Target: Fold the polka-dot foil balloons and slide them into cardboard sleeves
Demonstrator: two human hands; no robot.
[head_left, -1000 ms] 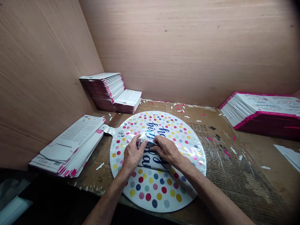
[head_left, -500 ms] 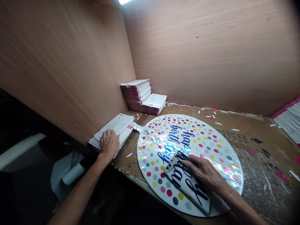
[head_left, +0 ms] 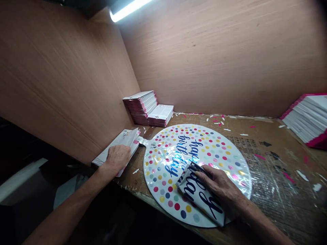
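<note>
While the right hand point(head_left: 221, 183) pinches the folded foil point(head_left: 201, 195)—the left hand point(head_left: 118, 157) grips an envelope point(head_left: 134, 140).

The polka-dot foil balloon point(head_left: 176, 204) reads "happy birthday" in blue script, set sideways, with "happy" partly covered. A small barcode label point(head_left: 154, 145) sits near its neck. On the folded foil balloon point(head_left: 201, 200) lying over it, large dark script shows "da" and "y", the rest lost to folds and the right hand point(head_left: 221, 182). Right of the polka-dot foil balloon, the cardboard on the worktop point(head_left: 255, 185) bears dark arrows point(head_left: 265, 144) and unreadable printed characters point(head_left: 242, 143). Print on the white-and-pink packets point(head_left: 161, 111) behind it is too small to read.
</note>
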